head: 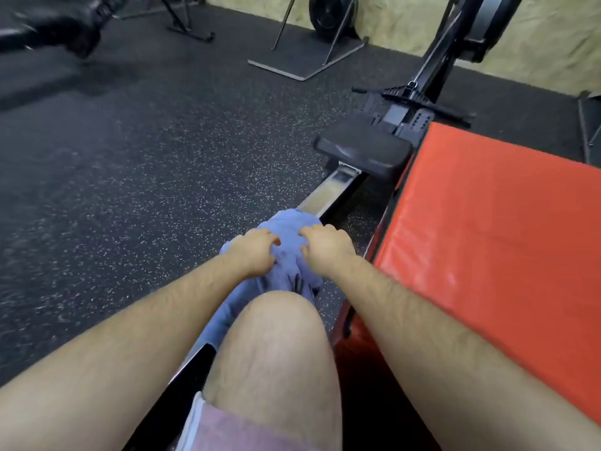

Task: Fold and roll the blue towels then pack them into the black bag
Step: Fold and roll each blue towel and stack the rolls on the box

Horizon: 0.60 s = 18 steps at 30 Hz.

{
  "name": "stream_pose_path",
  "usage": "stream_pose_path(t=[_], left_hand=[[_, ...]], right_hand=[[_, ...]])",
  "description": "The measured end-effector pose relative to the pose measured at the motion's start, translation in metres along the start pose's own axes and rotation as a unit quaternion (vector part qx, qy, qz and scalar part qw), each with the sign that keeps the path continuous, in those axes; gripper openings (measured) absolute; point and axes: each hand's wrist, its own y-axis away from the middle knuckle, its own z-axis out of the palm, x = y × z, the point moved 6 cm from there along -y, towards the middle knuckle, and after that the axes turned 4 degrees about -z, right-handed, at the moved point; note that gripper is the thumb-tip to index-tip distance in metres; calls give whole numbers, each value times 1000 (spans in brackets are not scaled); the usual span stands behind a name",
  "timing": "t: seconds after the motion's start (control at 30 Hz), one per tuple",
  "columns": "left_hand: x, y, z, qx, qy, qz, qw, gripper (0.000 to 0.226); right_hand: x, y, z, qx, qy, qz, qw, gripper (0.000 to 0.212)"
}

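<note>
Left hand, right hand hold towel

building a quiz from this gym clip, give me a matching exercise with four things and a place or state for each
Things:
1. blue towel
2. left hand
3. black seat
4. red pad

Places or states:
a. to the right of the rail, reaching the view's edge
b. farther along the rail, past the towel
c. bunched on the rail, just beyond the knee
d. fingers curled into the cloth

Pairs: 1-c, 2-d, 3-b, 4-a
</note>
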Motion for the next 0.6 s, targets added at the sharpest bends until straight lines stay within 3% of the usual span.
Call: stream_pose_path(t=[0.17,0.33,0.4,0.47,0.53,0.6], left_hand=[[-37,-1,24,4,-34,28,999,27],[-45,3,12,89,39,45,994,23],[-43,2,-8,153,131,54,978,23],[-41,-2,-32,205,193,68,957,20],[-36,-5,-53,221,238,78,943,18],[-37,-7,-63,220,273,73,934,12]], right_hand=[[-23,-15,20,-86,-26,-15,996,35],[-45,-22,28,-84,-80,-49,992,38],[-50,-22,24,-60,-106,-55,991,45],[-49,-22,13,-19,-165,-36,985,36],[-41,-25,-2,27,-231,-1,973,18],[-33,-29,-24,69,-259,12,963,21]])
